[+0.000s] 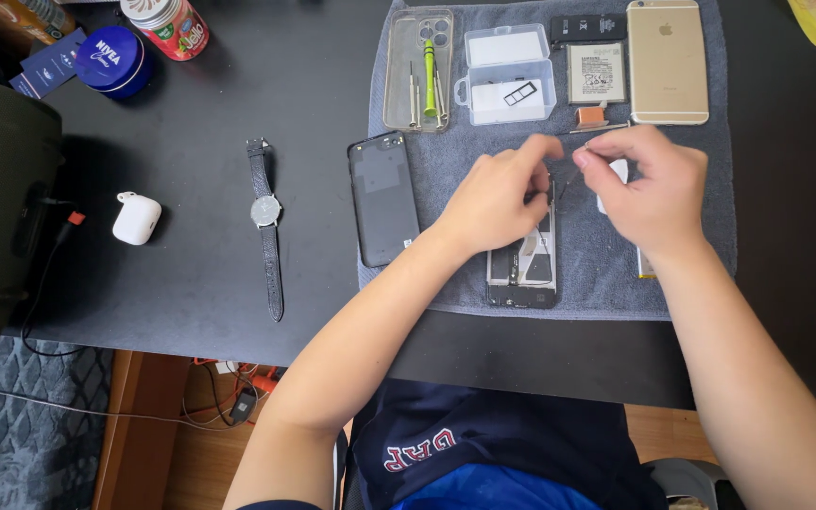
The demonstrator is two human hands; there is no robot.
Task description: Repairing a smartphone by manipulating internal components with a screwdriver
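Both hands, left [498, 198] & right [654, 184], pinching over opened phone [521, 269] on grey towel [691, 255].

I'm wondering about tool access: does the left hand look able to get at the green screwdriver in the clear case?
Probably yes: the left hand sits just below the green screwdriver, which lies uncovered in the open clear case.

Opened phone [521, 274] on towel [691, 274], back cover [382, 196] left, wristwatch [265, 222] farther left on desk [191, 283].
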